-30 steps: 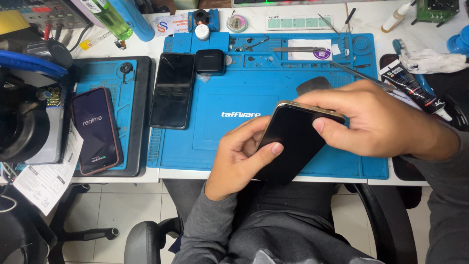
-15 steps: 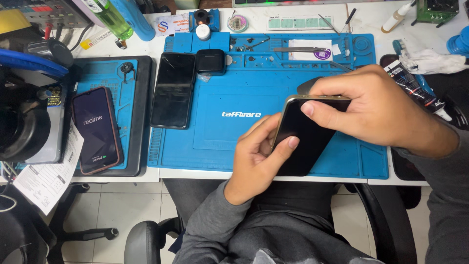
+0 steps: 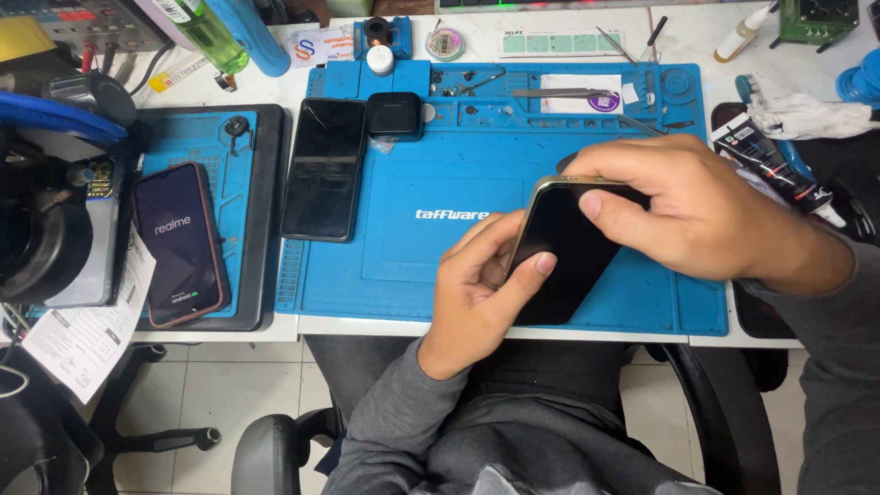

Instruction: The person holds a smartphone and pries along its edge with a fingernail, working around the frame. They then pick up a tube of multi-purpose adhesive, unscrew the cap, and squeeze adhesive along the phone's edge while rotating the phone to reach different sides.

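Black-screened phone with gold frame (image 3: 561, 252) held over blue mat (image 3: 403, 247), now raised steeper than one second earlier. Left hand (image 3: 477, 298) closed on lower edge, thumb on glass. Right hand (image 3: 697, 215) closed on top edge, thumb shifted onto screen, indicating continued pressing along frame

Left hand (image 3: 477, 293) and right hand (image 3: 697, 215) curled, fingers (image 3: 536, 268) pinching.

white desk (image 3: 568, 27) | pale tiled floor (image 3: 229, 385) | black chair (image 3: 266, 454)
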